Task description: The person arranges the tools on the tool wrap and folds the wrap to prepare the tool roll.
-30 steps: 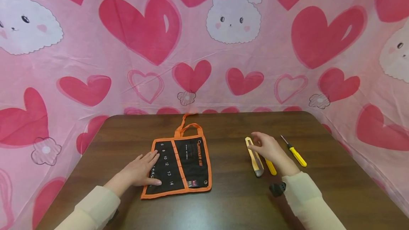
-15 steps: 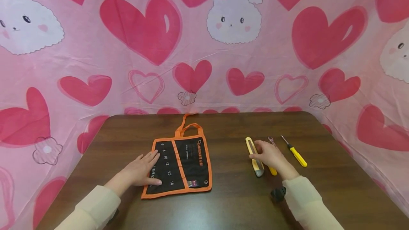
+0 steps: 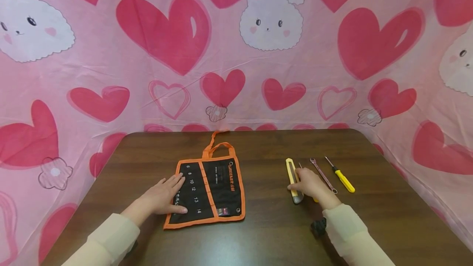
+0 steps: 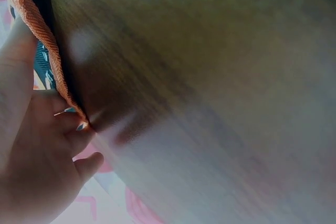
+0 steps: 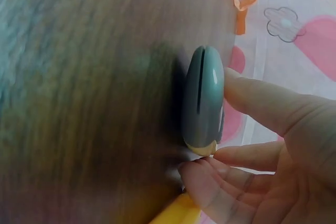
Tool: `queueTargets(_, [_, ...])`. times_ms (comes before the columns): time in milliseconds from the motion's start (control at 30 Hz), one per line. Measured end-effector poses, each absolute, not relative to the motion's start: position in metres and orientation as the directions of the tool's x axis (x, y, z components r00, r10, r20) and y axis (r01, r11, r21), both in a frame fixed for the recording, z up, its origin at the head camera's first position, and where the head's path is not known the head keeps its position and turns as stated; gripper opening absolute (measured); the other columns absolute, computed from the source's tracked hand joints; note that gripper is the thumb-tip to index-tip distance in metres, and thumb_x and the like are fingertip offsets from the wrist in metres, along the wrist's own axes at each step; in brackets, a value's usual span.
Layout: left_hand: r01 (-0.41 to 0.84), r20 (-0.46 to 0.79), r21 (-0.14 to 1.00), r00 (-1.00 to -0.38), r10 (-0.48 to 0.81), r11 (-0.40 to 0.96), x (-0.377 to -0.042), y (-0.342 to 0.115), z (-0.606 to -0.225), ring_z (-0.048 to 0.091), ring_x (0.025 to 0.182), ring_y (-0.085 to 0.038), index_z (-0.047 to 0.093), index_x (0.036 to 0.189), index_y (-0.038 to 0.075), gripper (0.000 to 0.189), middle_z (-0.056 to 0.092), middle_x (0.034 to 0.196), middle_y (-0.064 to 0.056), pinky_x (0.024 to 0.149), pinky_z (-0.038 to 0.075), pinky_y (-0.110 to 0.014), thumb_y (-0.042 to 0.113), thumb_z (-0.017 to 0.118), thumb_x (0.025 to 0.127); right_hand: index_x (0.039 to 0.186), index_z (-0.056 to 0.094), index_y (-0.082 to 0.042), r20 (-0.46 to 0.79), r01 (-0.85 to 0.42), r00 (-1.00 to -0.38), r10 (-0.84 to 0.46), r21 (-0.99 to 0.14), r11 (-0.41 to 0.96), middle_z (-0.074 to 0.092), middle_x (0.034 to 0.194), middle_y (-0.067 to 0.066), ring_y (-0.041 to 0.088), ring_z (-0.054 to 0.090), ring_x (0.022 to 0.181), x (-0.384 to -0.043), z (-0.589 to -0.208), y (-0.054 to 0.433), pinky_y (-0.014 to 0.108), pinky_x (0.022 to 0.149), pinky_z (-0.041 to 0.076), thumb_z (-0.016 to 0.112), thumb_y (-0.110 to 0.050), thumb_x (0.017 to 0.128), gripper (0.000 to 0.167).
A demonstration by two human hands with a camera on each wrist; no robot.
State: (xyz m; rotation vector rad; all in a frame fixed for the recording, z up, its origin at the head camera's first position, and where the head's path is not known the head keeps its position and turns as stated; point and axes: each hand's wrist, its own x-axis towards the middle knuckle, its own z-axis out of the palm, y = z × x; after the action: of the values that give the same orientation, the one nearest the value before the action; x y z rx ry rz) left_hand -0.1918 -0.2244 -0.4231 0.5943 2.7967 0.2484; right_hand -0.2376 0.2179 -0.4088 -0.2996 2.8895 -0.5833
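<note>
A yellow utility knife (image 3: 290,168) with a grey end lies on the right half of the table. My right hand (image 3: 314,188) pinches it, thumb on its left side and fingers on its right. The right wrist view shows the knife's grey end (image 5: 203,98) between thumb and fingers. Under the hand is a mostly hidden tool with a yellow handle (image 5: 177,212) and a thin shaft. My left hand (image 3: 159,199) rests with extended fingers on the left edge of a black tool pouch (image 3: 225,188) with orange trim. Its orange edge (image 4: 50,45) crosses the left wrist view.
Right of the right hand lie a combination wrench (image 3: 323,176) and a screwdriver (image 3: 344,181) with a yellow handle. Orange straps (image 3: 209,147) run from the pouch toward the table's back edge. A pink cloth (image 3: 229,60) with hearts and rabbits hangs behind the wooden table (image 3: 258,237).
My right hand has come down and left onto the utility knife, uncovering the wrench. The knife has shifted slightly to the right at its far end. My left hand stays on the pouch.
</note>
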Motion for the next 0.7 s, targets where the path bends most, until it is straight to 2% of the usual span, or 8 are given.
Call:
queueTargets(167, [0.373, -0.227, 0.220, -0.879, 0.419, 0.902, -0.1921, -0.2244, -0.4235, 0.022, 0.132, -0.039, 0.033, 0.139, -0.004, 0.104, 0.026, 0.145, -0.023, 0.103, 0.018, -0.058, 0.065, 0.064, 0.069, 0.117, 0.050, 0.013, -0.159, -0.135, -0.965, -0.207, -0.373, 0.918, 0.059, 0.095, 0.018, 0.026, 0.054, 0.080, -0.2381, -0.4077, 0.2156, 0.045, 0.074, 0.047, 0.078, -0.025, 0.073, 0.064])
queueTargets(333, [0.374, -0.226, 0.218, -0.879, 0.420, 0.901, -0.1921, -0.2244, -0.4240, 0.022, 0.132, -0.039, 0.033, 0.139, -0.004, 0.104, 0.025, 0.145, -0.023, 0.103, 0.018, -0.057, 0.065, 0.064, 0.069, 0.121, 0.048, 0.011, -0.160, -0.119, -0.969, -0.189, -0.367, 0.922, 0.058, 0.099, 0.018, 0.027, 0.054, 0.082, -0.2368, -0.4091, 0.2143, 0.046, 0.075, 0.047, 0.078, -0.023, 0.072, 0.066])
queueTargets(533, [0.374, -0.226, 0.225, -0.878, 0.421, 0.900, -0.1918, -0.2242, -0.4239, 0.022, 0.132, -0.039, 0.033, 0.139, -0.004, 0.104, 0.025, 0.145, -0.023, 0.103, 0.018, -0.057, 0.064, 0.065, 0.069, 0.116, 0.050, 0.007, -0.151, -0.130, -0.971, -0.186, -0.319, 0.939, 0.059, 0.091, 0.014, 0.024, 0.054, 0.074, -0.2346, -0.4105, 0.2124, 0.042, 0.066, 0.047, 0.077, -0.019, 0.070, 0.060])
queueTargets(700, [0.370, -0.227, 0.231, -0.879, 0.420, 0.900, -0.1913, -0.2239, -0.4228, 0.022, 0.132, -0.040, 0.033, 0.139, -0.004, 0.104, 0.025, 0.145, -0.024, 0.104, 0.017, -0.057, 0.064, 0.065, 0.068, 0.103, 0.053, 0.002, -0.173, -0.121, -0.969, -0.176, -0.292, 0.949, 0.054, 0.077, 0.005, 0.020, 0.049, 0.065, -0.2340, -0.4090, 0.2102, 0.036, 0.055, 0.042, 0.077, -0.020, 0.068, 0.048])
